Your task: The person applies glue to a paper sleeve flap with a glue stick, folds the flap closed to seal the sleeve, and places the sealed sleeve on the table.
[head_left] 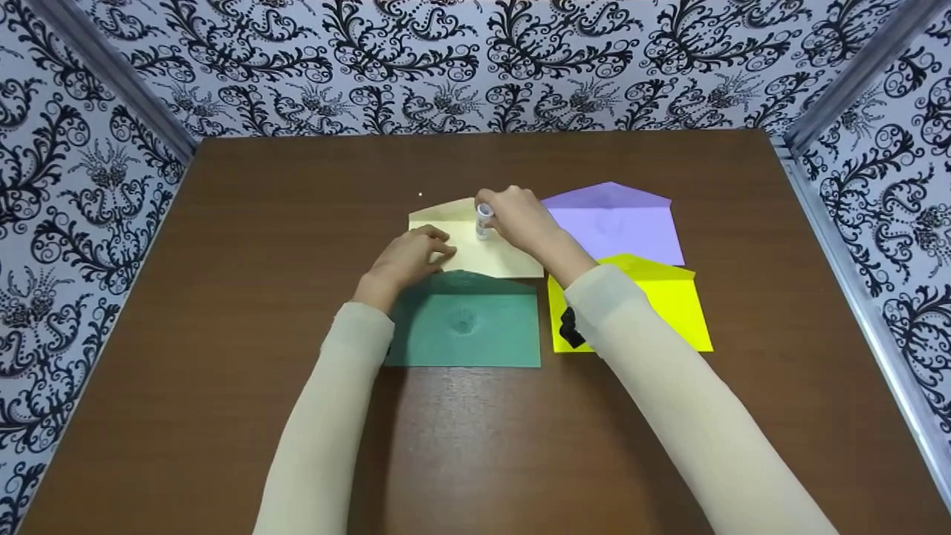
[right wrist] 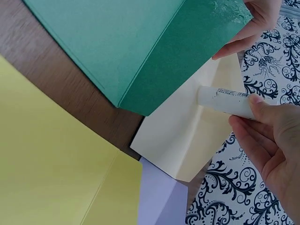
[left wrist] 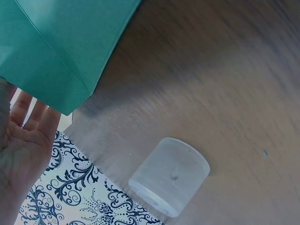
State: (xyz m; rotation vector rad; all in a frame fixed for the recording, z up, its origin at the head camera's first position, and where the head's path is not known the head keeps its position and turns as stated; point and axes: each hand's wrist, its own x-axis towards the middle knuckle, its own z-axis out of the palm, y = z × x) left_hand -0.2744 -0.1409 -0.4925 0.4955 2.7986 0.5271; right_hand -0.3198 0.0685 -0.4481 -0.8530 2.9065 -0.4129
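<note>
I log right hand: clamped on one white glue stick, its end on the cream envelope beneath. Left hand: thumb and fingers apart over that envelope, green envelope beside its wrist. I count one purple envelope right of the right hand, one yellow envelope under its sleeve.

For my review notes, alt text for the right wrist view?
A right hand pinches a white cylindrical plastic glue stick against a rectangular cream paper envelope. Nearby are a rectangular green paper envelope, yellow paper envelope, lavender paper envelope and, top right, a left hand.
</note>
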